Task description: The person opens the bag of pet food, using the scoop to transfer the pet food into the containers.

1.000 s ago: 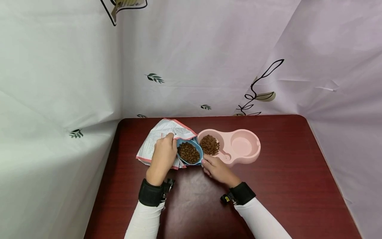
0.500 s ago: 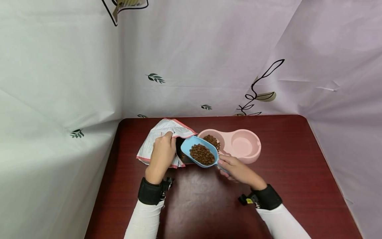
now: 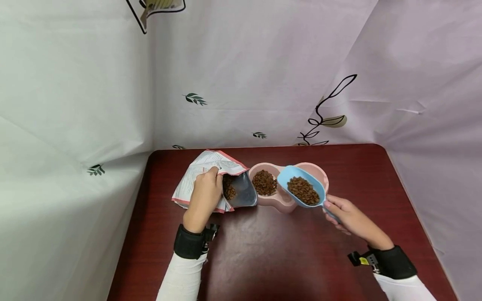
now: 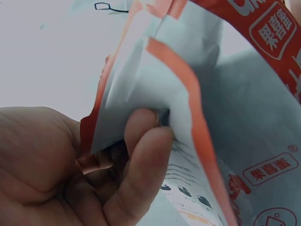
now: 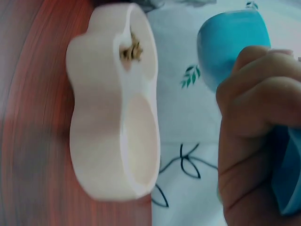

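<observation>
While left hand [image 3: 205, 190] pinches edge of white, red-trimmed bag [image 3: 193, 180], right hand [image 3: 348, 216] grips handle of blue scoop [image 3: 288, 176]; scoop carries brown kibble [image 3: 303, 191] — raised, overlapping right compartment of pink double bowl [image 3: 278, 203] in head view, apart from bowl in right wrist view; more kibble lies in left compartment, some inside bag mouth; bag and bowl side by side on dark red desk [image 3: 248, 251].

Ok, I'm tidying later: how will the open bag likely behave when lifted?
The bag would probably flex and sag, since its side is creased and folds where the left hand pinches it. It may spill if tipped toward its opening, where brown kibble shows. Its weight is hard to judge, as most of its inside is hidden.
</observation>
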`<act>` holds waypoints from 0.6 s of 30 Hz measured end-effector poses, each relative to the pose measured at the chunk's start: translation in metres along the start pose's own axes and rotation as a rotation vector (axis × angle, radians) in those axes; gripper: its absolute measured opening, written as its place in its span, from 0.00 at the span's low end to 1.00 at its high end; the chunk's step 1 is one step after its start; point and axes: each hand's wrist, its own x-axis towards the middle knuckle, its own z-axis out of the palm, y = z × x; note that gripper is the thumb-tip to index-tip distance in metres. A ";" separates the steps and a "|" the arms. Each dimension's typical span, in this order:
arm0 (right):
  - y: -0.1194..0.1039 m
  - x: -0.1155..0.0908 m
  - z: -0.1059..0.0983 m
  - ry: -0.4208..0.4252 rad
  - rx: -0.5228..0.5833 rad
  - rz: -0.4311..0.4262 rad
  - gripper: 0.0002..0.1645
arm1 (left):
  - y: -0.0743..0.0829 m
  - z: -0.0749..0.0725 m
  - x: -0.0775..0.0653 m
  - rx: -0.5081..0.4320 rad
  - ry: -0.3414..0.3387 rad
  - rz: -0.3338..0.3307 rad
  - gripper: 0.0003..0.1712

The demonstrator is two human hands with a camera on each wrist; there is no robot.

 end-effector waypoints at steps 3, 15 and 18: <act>-0.001 -0.008 -0.016 0.042 -0.083 0.111 0.22 | 0.001 0.003 -0.001 -0.009 -0.004 -0.003 0.13; -0.022 -0.001 -0.070 -0.068 -0.325 0.385 0.25 | -0.001 0.001 -0.002 0.005 0.016 0.002 0.12; -0.025 0.005 -0.077 -0.099 -0.378 0.396 0.24 | -0.001 0.002 -0.002 0.002 0.011 0.002 0.12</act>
